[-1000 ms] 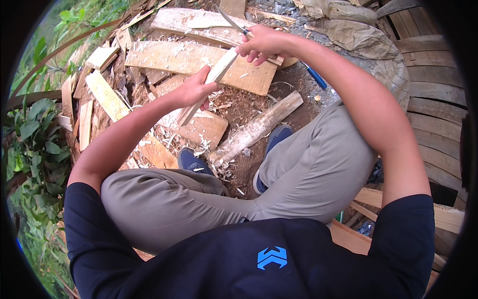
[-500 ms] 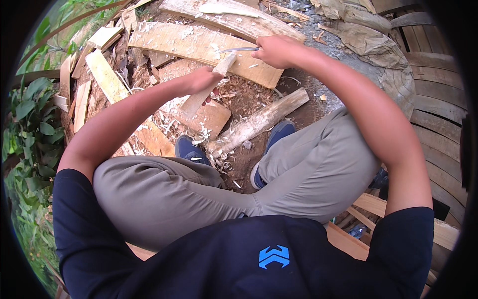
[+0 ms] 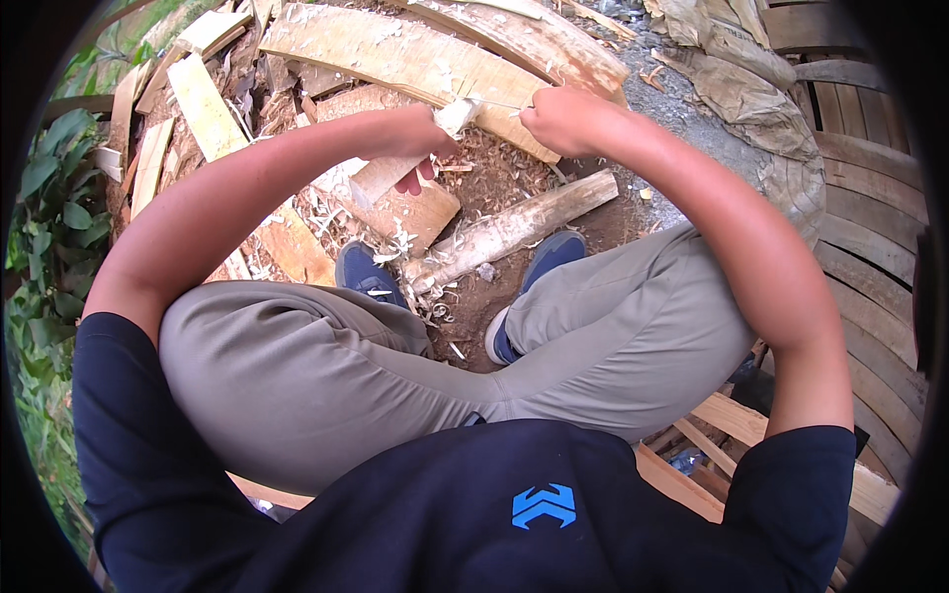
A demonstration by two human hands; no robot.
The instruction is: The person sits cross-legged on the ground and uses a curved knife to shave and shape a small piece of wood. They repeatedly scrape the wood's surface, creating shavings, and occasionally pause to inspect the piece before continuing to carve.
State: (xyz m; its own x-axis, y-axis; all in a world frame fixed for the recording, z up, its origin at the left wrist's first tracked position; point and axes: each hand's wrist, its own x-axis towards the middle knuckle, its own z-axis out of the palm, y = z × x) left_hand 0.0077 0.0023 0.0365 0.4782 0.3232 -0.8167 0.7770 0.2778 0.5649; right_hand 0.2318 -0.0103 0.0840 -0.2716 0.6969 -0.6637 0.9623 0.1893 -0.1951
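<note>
My left hand (image 3: 410, 136) is wrapped round a short piece of pale wood (image 3: 379, 178), which sticks out past both sides of the fist. Its far end tapers and looks freshly cut. Across from it, my right hand (image 3: 565, 119) is closed on a knife; the fingers hide its handle. The thin knife blade (image 3: 494, 103) points left, close to the tapered end of the wood. Whether blade and wood touch, I cannot tell. Beneath both hands lies a long curved-looking plank (image 3: 395, 51) sprinkled with shavings.
A round log piece (image 3: 514, 229) lies between my shoes. Boards (image 3: 210, 109) and curled shavings cover the ground on the left, beside green plants (image 3: 64, 198). Crumpled sacking (image 3: 756, 104) and a slatted wooden wall (image 3: 870, 208) stand at the right.
The wood has turned in my left hand, showing a broader face below the fist. The knife hand has shifted slightly right and down, and the blade now shows thinner. The whole view has tilted slightly.
</note>
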